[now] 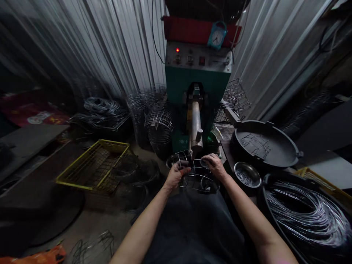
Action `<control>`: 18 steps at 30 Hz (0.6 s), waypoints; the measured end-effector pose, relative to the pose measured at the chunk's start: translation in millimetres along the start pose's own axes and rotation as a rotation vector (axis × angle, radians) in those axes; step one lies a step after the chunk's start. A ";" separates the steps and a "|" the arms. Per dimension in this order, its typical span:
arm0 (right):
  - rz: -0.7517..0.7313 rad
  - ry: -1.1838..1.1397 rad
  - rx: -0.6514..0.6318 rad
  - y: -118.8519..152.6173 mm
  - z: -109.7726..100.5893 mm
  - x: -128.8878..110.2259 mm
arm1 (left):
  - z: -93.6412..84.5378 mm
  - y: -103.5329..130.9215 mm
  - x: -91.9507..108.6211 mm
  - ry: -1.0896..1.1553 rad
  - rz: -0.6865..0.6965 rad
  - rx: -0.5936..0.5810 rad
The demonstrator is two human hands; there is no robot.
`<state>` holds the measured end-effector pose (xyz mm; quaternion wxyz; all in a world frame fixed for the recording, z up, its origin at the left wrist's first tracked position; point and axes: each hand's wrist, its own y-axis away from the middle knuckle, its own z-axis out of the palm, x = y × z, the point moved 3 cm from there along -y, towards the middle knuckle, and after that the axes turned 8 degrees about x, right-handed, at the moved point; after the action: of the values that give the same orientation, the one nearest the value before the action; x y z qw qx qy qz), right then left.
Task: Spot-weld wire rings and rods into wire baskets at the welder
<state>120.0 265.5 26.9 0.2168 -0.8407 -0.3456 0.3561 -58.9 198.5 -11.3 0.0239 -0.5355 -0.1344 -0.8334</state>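
A: What can we tell about the hands?
B: Both reach forward over a dark apron [195, 227]. Our left hand [176, 174] is closed on a round, open wire frame [198, 168]; its fingers curl around the bars, with the thumb laid across, pointing right.
A: And our right hand [216, 165]?
B: Its fingertips are drawn together in a pinch on a thin wire [198, 160]. We cannot tell whether that wire is joined to the frame.
A: Where does the frame sit?
B: Between our 2 hands, above the apron's upper edge, just beneath the tip of a metal arm [196, 117] that juts from a green machine [178, 91].
A: Can we read any writing?
B: Low on the machine's green front we see pale Chinese characters [183, 141]. The 1st looks like 佛; the next is partly hidden behind the arm, and the smaller line beneath is too tiny to read. The panel above has 1 glowing red light [177, 50]. A blue clock [217, 35] shows 2 hands, its numerals too small. Far left, a red bag [38, 113] bears blurred pale and yellow marks.
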 end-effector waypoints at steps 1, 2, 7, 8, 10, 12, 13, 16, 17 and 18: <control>0.000 -0.004 0.008 0.3 0.2 0.3 | -0.4 -0.8 -0.5 0.001 -0.003 -0.005; -0.001 -0.007 0.013 0.5 0.4 0.7 | -0.6 -1.4 -0.9 0.003 -0.006 -0.010; 0.000 -0.009 -0.002 0.3 0.6 1.8 | -0.7 -1.6 0.6 0.000 -0.009 -0.012; 0.002 -0.008 -0.008 0.2 0.6 1.9 | -0.5 -1.2 1.4 -0.001 -0.007 -0.011; 0.006 -0.007 -0.016 0.0 0.7 1.7 | -0.4 -0.2 2.8 -0.002 -0.006 -0.010; 0.009 -0.007 -0.014 0.0 0.7 1.3 | -0.4 0.6 3.4 -0.004 -0.009 -0.009; 0.009 -0.008 -0.010 0.1 0.6 1.0 | -0.4 0.9 3.5 -0.003 -0.013 -0.007; 0.008 -0.016 -0.002 0.4 0.3 -0.1 | -0.3 1.5 3.5 0.006 -0.021 0.005; 0.009 -0.016 -0.003 0.4 0.2 -0.4 | -0.1 1.6 3.6 0.010 -0.025 0.008; 0.010 -0.015 -0.004 0.3 0.1 -0.5 | 0.0 1.6 3.7 0.013 -0.028 0.010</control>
<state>119.8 265.0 26.9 0.2108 -0.8401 -0.3437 0.3630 -60.2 197.4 -7.7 0.0159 -0.5282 -0.1461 -0.8363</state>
